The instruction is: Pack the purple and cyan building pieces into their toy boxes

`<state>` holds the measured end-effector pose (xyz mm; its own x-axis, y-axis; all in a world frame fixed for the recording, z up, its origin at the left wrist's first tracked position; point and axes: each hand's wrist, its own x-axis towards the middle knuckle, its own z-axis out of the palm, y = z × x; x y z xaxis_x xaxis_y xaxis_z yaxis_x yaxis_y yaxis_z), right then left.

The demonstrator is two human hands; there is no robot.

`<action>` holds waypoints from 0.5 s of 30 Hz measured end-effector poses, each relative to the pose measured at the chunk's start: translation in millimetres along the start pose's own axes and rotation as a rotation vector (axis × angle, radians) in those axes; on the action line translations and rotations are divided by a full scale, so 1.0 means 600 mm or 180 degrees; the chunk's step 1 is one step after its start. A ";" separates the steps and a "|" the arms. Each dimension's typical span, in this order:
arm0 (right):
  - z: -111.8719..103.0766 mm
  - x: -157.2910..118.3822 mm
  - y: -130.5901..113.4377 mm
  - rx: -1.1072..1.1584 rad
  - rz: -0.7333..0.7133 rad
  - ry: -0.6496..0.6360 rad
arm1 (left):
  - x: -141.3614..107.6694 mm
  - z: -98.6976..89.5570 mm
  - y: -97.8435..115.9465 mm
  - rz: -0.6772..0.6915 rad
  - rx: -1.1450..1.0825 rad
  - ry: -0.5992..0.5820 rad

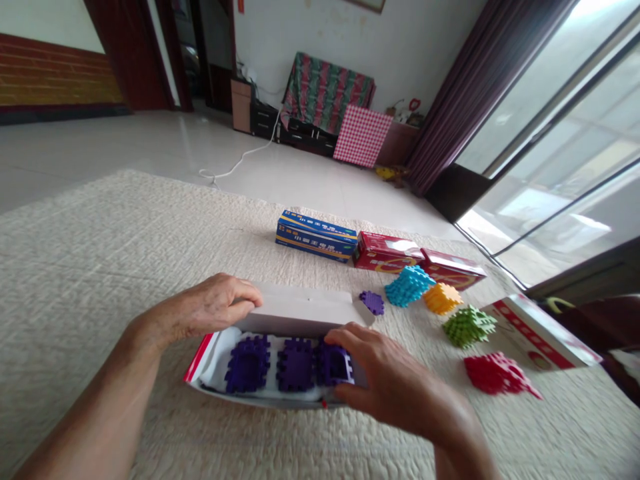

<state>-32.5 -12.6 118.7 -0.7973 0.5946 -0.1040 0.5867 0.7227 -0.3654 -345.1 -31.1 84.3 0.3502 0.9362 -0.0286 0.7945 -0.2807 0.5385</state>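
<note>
A long white-lined box [265, 399] with a red end lies open in front of me, its white lid flap [300, 303] raised at the far side. Inside, on white padding, lie a left purple toy block [249, 363] and a middle one [296, 365], both with notched edges. My left hand [215, 303] is closed at the flap's left end. At the box's right end, my right hand [370, 367] has thumb and fingers around a third purple block [336, 363], partly covered by the hand.
A loose purple piece [372, 303] lies beyond the flap. Stacks in blue [409, 285], yellow [443, 298], green [469, 326] and red [500, 374] stand rightward. Behind are a blue box [316, 236] and red boxes [387, 252]; a white-red box [545, 333] lies far right.
</note>
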 end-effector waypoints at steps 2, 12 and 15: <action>0.011 0.007 0.000 -0.0105 0.0059 0.0009 | 0.001 0.000 -0.002 0.0004 -0.0038 -0.0035; 0.010 -0.003 0.012 -0.0248 0.0222 0.0206 | 0.002 0.001 -0.002 -0.0031 0.0052 -0.0080; 0.002 -0.009 0.011 -0.0258 0.0174 0.0337 | 0.001 0.000 0.002 -0.0012 0.0118 -0.0048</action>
<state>-24.4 -11.3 116.0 -0.7469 0.6646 -0.0220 0.6418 0.7117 -0.2855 -344.0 -30.6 84.6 0.3544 0.9341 -0.0434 0.8135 -0.2851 0.5068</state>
